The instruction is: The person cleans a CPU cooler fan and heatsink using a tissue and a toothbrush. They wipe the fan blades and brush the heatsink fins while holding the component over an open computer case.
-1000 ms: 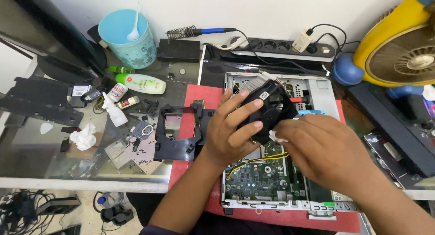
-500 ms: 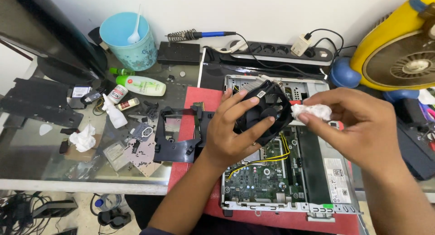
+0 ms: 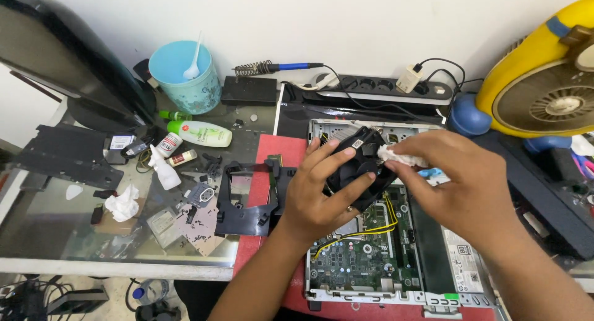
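Both hands meet at frame centre over the opened computer chassis (image 3: 371, 259). Left hand (image 3: 318, 194) comes up from the bottom edge, forearm angled up-right, palm down, fingers spread and curled round the left side of a black fan (image 3: 359, 166), gripping it & holding it tilted above the board. Right hand (image 3: 461, 185) enters from the lower right, back of hand to the camera, wrist bent left; thumb and fingertips pinched shut on a crumpled white tissue (image 3: 396, 154), pressed against the fan's upper right edge.

Fan sits at centre, slightly above mid-frame, off the chassis, w/ yellow wires (image 3: 346, 234) running beneath it across the green circuit board (image 3: 365, 265).

Chassis lies on a red mat (image 3: 269, 154) on the glass tabletop (image 3: 74, 234). Left of centre: black plastic frame (image 3: 244, 200), small white bottles, another wad of tissue (image 3: 122, 203). Upper left: light-blue cup (image 3: 185, 79) w/ a white spoon, dark monitor beside it. Top centre: black power strip (image 3: 383, 89) and soldering iron w/ blue handle (image 3: 291, 67). Upper right: yellow fan (image 3: 544, 79).
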